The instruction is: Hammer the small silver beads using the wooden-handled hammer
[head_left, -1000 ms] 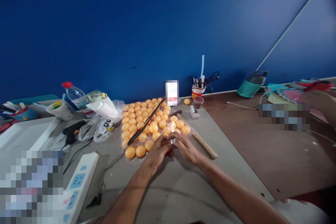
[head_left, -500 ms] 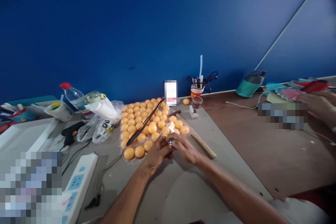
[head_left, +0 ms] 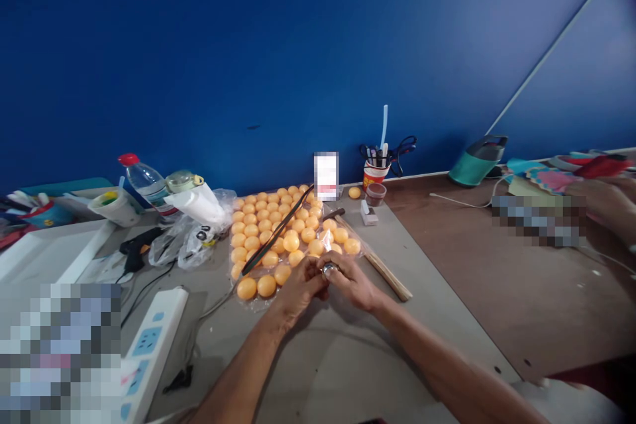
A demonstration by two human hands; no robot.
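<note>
My left hand (head_left: 301, 289) and my right hand (head_left: 352, 279) meet close above the grey table, fingers curled and pressed together. Between them shows a small shiny silvery object (head_left: 328, 269), too small and too covered by fingers to name. Right behind my fingertips lies a clear plastic pack of orange balls (head_left: 267, 286), set in rows. A dark strap (head_left: 275, 233) runs slantwise across the pack. Just beyond my right hand, a bundle of thin wooden sticks (head_left: 387, 276) rests on the table.
To the left are a white power strip (head_left: 155, 338), a black glue gun (head_left: 139, 250), plastic bags (head_left: 191, 243) and a red-capped bottle (head_left: 144, 179). Behind stand a cup of pens (head_left: 375, 173) and a small clear tub (head_left: 375, 194). At right, another person's hand (head_left: 609, 202) is near coloured pieces.
The silvery object has turned slightly between my fingers and shows more of its surface. My hands stay together in nearly the same place. The view has shifted a little.
</note>
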